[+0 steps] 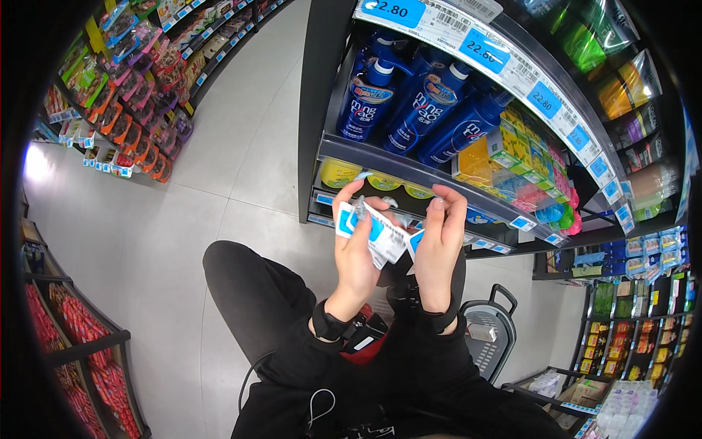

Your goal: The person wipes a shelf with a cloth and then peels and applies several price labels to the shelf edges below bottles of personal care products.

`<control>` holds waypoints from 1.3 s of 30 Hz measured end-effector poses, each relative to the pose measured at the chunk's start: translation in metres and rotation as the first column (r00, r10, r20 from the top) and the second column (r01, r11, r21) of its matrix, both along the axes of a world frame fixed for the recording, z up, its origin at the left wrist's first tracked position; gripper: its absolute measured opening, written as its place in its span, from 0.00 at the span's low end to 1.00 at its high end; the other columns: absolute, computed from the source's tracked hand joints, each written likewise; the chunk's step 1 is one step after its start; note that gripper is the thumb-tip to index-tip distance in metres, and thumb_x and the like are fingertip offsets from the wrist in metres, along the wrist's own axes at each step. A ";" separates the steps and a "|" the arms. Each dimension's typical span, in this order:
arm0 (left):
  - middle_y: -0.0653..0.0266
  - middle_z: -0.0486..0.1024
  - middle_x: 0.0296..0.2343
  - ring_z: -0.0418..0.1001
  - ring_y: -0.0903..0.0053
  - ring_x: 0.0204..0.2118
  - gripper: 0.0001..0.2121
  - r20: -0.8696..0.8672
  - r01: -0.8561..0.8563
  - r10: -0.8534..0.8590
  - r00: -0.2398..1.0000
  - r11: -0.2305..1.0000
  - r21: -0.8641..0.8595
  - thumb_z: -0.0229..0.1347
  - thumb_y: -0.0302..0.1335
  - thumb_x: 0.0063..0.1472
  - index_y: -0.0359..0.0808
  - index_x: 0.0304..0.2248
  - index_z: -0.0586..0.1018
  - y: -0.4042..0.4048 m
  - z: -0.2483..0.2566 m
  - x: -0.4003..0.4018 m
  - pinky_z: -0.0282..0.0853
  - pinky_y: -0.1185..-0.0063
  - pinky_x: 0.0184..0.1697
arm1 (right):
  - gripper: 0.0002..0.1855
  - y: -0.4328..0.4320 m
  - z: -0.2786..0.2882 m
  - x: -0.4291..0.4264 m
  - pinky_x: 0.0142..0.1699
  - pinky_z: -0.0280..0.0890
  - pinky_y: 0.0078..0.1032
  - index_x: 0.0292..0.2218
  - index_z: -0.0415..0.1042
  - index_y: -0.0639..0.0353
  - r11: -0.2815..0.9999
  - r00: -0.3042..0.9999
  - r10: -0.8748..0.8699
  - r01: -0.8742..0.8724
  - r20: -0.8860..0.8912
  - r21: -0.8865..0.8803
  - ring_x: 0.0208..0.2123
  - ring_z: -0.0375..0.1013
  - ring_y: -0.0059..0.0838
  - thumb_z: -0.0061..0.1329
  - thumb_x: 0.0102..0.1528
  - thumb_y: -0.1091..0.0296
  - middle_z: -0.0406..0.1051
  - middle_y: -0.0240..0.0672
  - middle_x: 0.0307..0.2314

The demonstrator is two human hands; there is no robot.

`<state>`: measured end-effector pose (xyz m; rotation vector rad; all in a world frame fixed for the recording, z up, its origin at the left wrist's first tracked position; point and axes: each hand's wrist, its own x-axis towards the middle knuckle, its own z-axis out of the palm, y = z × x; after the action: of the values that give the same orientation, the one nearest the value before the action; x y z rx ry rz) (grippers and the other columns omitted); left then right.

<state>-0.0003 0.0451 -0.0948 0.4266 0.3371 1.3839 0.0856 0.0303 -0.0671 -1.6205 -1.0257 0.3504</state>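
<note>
My left hand (354,258) holds several overlapping white-and-blue price tags (384,236), with the thumb pressed on top of them. My right hand (439,247) has another white-and-blue tag (415,244) at its palm side, close to the stack; part of that tag is hidden by the hand. Both hands are raised over my lap, just before the front edge of a store shelf (384,160). Blue pump bottles (364,107) stand on this shelf, and yellow tubs (340,173) sit on the level below.
Boxed goods (515,148) stand beside the bottles. A tag rail (466,41) curves overhead. A grey plastic stool or cart top (488,335) is at my right. Red-packed goods fill a rack (77,348) at the far left; another snack shelf (131,99) is across the aisle.
</note>
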 end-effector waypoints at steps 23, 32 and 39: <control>0.61 0.67 0.33 0.67 0.74 0.37 0.17 -0.602 0.317 -0.020 0.798 0.864 0.392 0.42 0.20 0.55 0.34 0.46 0.64 -0.001 -0.005 -0.003 0.61 0.80 0.43 | 0.16 0.001 0.003 -0.006 0.37 0.54 0.11 0.42 0.62 0.58 0.978 0.727 0.101 0.054 -0.680 0.203 0.30 0.57 0.13 0.33 0.60 0.55 0.58 0.24 0.27; 0.57 0.68 0.32 0.71 0.71 0.30 0.16 -0.044 0.134 -0.137 0.990 0.989 -0.060 0.43 0.25 0.57 0.33 0.46 0.61 0.027 -0.014 -0.021 0.70 0.68 0.40 | 0.15 0.070 0.083 0.011 0.31 0.63 0.36 0.38 0.63 0.67 0.958 0.579 -0.248 0.029 0.777 0.285 0.28 0.68 0.50 0.48 0.50 0.68 0.65 0.51 0.30; 0.67 0.65 0.24 0.55 0.89 0.17 0.14 -0.252 0.232 -0.223 0.942 0.973 0.006 0.42 0.27 0.58 0.36 0.44 0.64 0.028 -0.019 -0.029 0.59 0.85 0.29 | 0.16 0.091 0.085 0.002 0.31 0.64 0.31 0.32 0.67 0.69 0.928 0.494 -0.372 0.209 0.786 0.308 0.26 0.71 0.44 0.49 0.50 0.63 0.70 0.48 0.25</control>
<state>-0.0292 0.0732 -0.1135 0.6527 0.4551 1.1126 0.0873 0.1215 0.0174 -1.7706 -1.3841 -0.8506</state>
